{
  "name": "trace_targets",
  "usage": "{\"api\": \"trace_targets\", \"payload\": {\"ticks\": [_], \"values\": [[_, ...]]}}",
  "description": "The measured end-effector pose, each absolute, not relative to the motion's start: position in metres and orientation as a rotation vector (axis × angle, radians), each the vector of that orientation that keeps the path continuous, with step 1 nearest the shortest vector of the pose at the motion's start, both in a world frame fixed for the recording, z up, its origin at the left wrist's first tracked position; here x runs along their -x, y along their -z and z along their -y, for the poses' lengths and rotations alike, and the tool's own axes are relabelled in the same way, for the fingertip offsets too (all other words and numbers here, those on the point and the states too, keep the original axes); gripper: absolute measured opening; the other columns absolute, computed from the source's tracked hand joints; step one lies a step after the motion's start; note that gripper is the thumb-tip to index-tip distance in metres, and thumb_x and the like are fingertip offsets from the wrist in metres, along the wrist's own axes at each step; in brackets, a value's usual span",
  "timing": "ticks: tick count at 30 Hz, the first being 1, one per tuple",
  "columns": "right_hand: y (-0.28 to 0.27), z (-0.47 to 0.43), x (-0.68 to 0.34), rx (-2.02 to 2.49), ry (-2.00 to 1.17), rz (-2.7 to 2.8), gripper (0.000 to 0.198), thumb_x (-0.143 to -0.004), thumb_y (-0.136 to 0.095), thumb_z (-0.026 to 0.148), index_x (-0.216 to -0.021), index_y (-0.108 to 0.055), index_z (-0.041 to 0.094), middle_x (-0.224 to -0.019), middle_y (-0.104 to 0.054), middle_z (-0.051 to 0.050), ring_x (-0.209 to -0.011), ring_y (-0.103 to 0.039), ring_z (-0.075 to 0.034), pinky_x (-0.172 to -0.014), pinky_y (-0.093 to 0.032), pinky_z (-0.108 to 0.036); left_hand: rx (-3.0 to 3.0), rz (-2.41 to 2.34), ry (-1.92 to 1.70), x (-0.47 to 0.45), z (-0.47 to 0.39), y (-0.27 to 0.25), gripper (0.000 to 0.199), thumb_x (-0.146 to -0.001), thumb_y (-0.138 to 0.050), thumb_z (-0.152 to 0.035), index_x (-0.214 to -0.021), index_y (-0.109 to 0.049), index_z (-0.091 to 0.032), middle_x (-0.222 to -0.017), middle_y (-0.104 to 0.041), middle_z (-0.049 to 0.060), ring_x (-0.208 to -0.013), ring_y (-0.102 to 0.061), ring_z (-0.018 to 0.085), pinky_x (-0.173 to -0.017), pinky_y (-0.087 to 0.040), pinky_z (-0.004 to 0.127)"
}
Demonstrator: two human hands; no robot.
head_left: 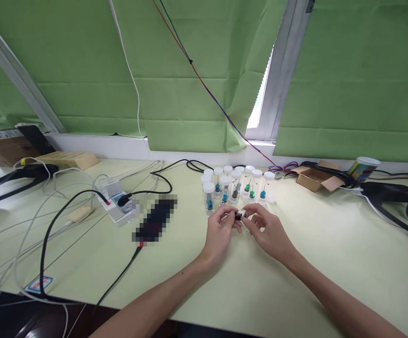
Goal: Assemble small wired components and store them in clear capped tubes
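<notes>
Between my hands, just above the table, is a small black part (pixel 238 217) whose kind I cannot make out. My left hand (pixel 221 227) is closed on it in a pinch. The thumb and forefinger of my right hand (pixel 264 230) meet at its right end, where a small dark tip shows. Right behind my hands stand several clear vials (pixel 209 199) with white caps. Blue, green and grey pieces with thin stems are visible inside them.
A white power strip (pixel 117 206) with a black plug lies left, beside a pixelated dark device (pixel 154 219) on a cable. An open cardboard box (pixel 314 178), a printed can (pixel 363 169) and a black frame (pixel 390 195) are right. Loose cables cross the left side.
</notes>
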State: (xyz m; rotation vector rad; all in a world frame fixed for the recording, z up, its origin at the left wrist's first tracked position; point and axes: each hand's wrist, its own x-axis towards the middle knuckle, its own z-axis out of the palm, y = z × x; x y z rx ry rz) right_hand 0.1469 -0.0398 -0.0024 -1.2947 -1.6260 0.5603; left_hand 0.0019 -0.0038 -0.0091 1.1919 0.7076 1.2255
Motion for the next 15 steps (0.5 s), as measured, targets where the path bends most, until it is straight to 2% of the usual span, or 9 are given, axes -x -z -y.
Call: {"api": "trace_targets", "payload": {"ticks": [7, 15], "values": [[0.0027, 0.0397, -0.1464, 1.243, -0.635, 1.611, 0.025, -0.092, -0.047, 0.042, -0.104, -0.052, 0.021, -0.072, -0.064, -0.002, -0.065, -0.06, -0.016, -0.061, -0.048, -0.027, -1.198, -0.699, -1.184, -0.0031, 0.0066, 0.0053, 0.015, -0.082, -0.06, -0.031, -0.083, -0.061, -0.016, -0.073, -0.06, 0.002, -0.058, -0.058, 0.012, -0.06, -0.049, 0.028], [0.0026, 0.0391, -0.1464, 1.319, -0.629, 1.587, 0.03, -0.095, -0.038, 0.045, -0.097, -0.055, 0.021, -0.06, -0.061, 0.001, -0.052, -0.052, -0.013, -0.051, -0.04, -0.024, -1.187, -0.697, -1.182, -0.0044, 0.0081, 0.003, 0.018, -0.079, -0.063, -0.034, -0.082, -0.062, -0.016, -0.074, -0.061, 0.002, -0.055, -0.058, 0.012, -0.058, -0.049, 0.027]]}}
